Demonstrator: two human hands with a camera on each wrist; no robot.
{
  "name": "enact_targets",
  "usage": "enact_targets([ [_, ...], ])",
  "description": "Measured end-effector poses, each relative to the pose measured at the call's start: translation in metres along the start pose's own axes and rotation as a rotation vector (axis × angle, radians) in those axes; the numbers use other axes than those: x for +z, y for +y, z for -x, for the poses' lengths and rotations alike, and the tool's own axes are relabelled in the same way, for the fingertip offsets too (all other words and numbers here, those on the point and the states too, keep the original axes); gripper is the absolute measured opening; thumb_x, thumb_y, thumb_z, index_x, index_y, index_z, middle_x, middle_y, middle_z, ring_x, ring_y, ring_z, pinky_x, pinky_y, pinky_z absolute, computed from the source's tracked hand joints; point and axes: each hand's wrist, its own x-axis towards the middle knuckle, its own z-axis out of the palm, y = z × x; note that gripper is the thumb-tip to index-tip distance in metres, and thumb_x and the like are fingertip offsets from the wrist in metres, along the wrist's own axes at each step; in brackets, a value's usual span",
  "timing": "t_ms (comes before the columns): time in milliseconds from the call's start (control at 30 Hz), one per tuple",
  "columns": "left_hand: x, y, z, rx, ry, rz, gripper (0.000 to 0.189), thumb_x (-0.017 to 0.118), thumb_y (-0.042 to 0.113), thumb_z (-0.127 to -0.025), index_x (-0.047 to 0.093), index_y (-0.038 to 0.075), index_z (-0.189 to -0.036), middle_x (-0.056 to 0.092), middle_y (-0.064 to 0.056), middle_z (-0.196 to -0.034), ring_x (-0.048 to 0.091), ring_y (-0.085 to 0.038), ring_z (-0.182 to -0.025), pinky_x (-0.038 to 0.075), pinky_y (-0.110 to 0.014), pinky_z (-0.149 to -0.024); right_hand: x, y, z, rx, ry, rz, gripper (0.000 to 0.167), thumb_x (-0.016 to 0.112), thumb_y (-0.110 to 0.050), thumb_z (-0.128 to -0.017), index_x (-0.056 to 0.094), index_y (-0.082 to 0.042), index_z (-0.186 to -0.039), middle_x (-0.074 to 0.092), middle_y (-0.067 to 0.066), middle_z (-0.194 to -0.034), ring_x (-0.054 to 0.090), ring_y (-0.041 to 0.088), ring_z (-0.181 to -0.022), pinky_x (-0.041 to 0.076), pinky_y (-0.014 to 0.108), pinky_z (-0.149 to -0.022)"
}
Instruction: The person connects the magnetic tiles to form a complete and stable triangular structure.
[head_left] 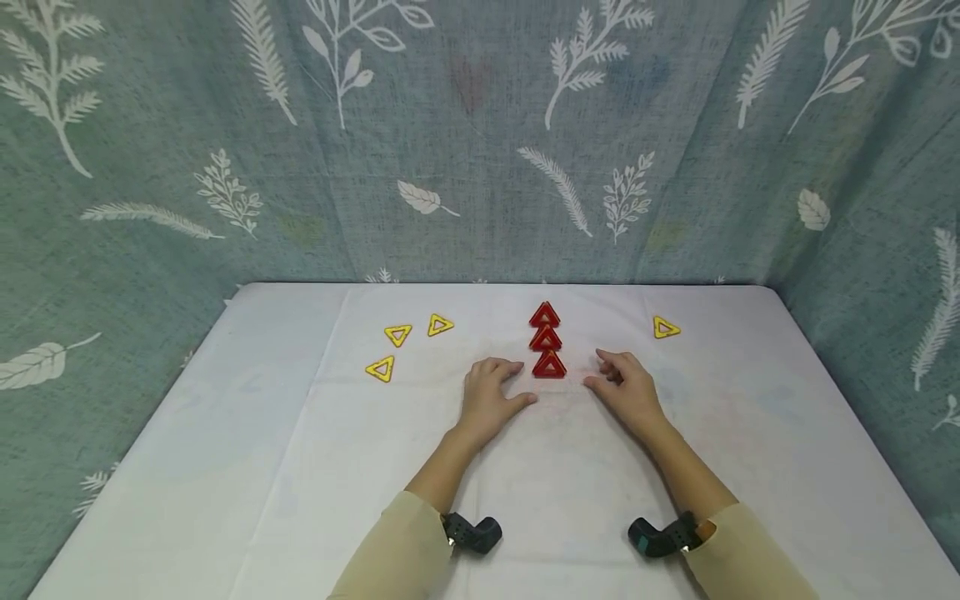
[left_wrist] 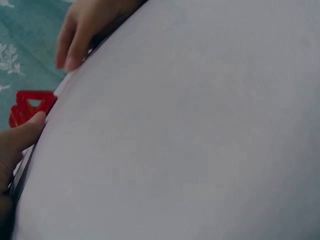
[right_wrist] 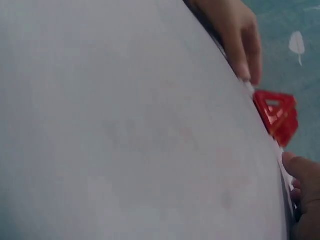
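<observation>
Three red triangular pieces with open centres form a column at the middle of the table; the front one (head_left: 550, 365) looks slightly larger than the middle one (head_left: 545, 338) and the far one (head_left: 544, 315). To the left of the front piece is my left hand (head_left: 486, 402), thumb and fingers spread apart with nothing between them. My right hand (head_left: 626, 392) hovers on the other side, a gap from the red pieces, its fingers loosely bent and holding nothing. Both wrist views show the red pieces (left_wrist: 34, 106) (right_wrist: 276, 116) rising above the tabletop between the hands.
Flat yellow triangle frames lie farther out: three on the left, including one near the back (head_left: 440, 325) and one nearer (head_left: 381, 369), and a single one (head_left: 665, 327) at back right. White cloth covers the table (head_left: 555, 492). A leaf-patterned curtain (head_left: 465, 150) stands behind it.
</observation>
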Motion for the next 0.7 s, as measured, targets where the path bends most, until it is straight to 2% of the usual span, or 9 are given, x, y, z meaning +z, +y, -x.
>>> enact_targets([
  [100, -0.009, -0.009, 0.005, 0.061, -0.045, -0.048, 0.055, 0.075, 0.041, -0.078, 0.062, 0.014, -0.124, 0.054, -0.004, -0.118, 0.042, -0.023, -0.116, 0.033, -0.042, -0.097, -0.013, 0.011, 0.001, -0.002, 0.010, 0.009, 0.055, 0.072, -0.022, -0.085, 0.053, -0.005, -0.133, 0.056, 0.011, -0.105, 0.053, 0.024, -0.094, 0.047, 0.039, -0.085],
  [167, -0.016, -0.016, 0.008, 0.076, -0.047, -0.076, 0.056, 0.075, 0.043, -0.077, 0.062, 0.014, -0.124, 0.054, -0.004, -0.119, 0.043, -0.023, -0.117, 0.034, -0.042, -0.097, -0.022, 0.019, 0.001, -0.029, 0.027, 0.016, 0.054, 0.073, -0.020, -0.084, 0.054, -0.003, -0.131, 0.057, 0.012, -0.104, 0.054, 0.025, -0.094, 0.047, 0.038, -0.084],
  [300, -0.029, -0.029, 0.014, 0.077, -0.046, -0.078, 0.057, 0.076, 0.043, -0.076, 0.062, 0.015, -0.123, 0.055, -0.003, -0.119, 0.044, -0.023, -0.117, 0.033, -0.042, -0.099, -0.038, 0.034, 0.001, -0.047, 0.067, 0.028, 0.053, 0.074, -0.017, -0.082, 0.055, 0.000, -0.129, 0.057, 0.013, -0.102, 0.055, 0.025, -0.093, 0.045, 0.037, -0.084],
  [533, -0.046, -0.049, 0.023, 0.097, -0.031, -0.079, 0.055, 0.079, 0.042, -0.073, 0.065, 0.017, -0.120, 0.058, -0.001, -0.113, 0.046, -0.023, -0.114, 0.034, -0.043, -0.100, -0.056, 0.050, 0.001, 0.001, 0.095, 0.040, 0.056, 0.073, -0.018, -0.083, 0.052, 0.003, -0.131, 0.055, 0.017, -0.107, 0.053, 0.030, -0.099, 0.043, 0.044, -0.090],
  [700, -0.069, -0.071, 0.040, 0.079, 0.000, -0.096, 0.058, 0.081, 0.042, -0.070, 0.064, 0.016, -0.120, 0.057, -0.003, -0.115, 0.046, -0.024, -0.114, 0.033, -0.043, -0.099, -0.057, 0.052, 0.000, 0.043, 0.092, 0.015, 0.062, 0.073, -0.022, -0.083, 0.048, 0.003, -0.134, 0.053, 0.017, -0.110, 0.052, 0.032, -0.104, 0.042, 0.045, -0.093],
])
